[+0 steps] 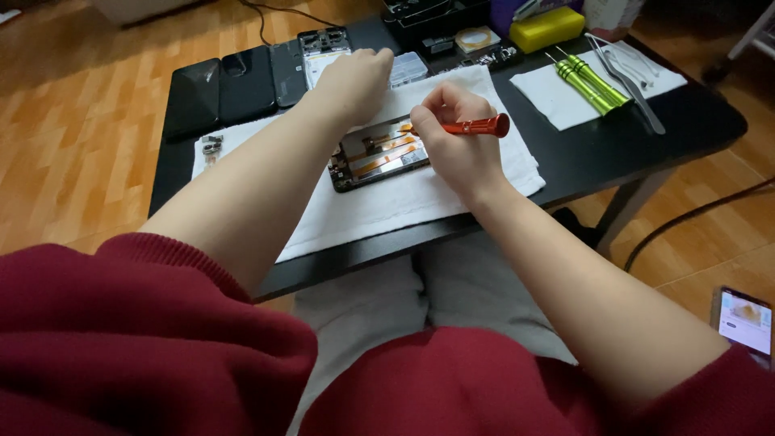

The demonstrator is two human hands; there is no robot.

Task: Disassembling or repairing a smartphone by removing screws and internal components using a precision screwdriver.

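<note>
Biggest thing here is the low black rectangular table (pixel 694 129) sitting on an orange-brown wooden floor (pixel 73 137). Spread across the middle of it is a white cloth mat (pixel 404 202), and there's a smaller white paper towel (pixel 557 101) off to the right end.

Along the back left edge there's a row of dark phone panels and back covers (pixel 234 85) lying flat, side by side. Behind the mat sits a small clear plastic parts box (pixel 408 69), and further back a yellow rectangular case (pixel 547 28).

On the mat is the opened-up black smartphone (pixel 379 157) with its insides showing, orange flex strips running across it. It lies slightly tilted, pretty much centre of the mat.

The left hand (pixel 351 85) is loosely curled, resting on the mat just above the phone's top edge; can't really tell if it's pinching anything. The right hand (pixel 452 145) is wrapped around a small orange metal screwdriver (pixel 476 127), pen-style, with the tip pointed down into the phone's upper part.

On the paper towel: two green-handled screwdrivers (pixel 593 85) lying next to each other, and silver metal tweezers (pixel 630 81) just beside them.

Bottom right, a lit-up phone screen (pixel 747 319) lies on the floor.
</note>
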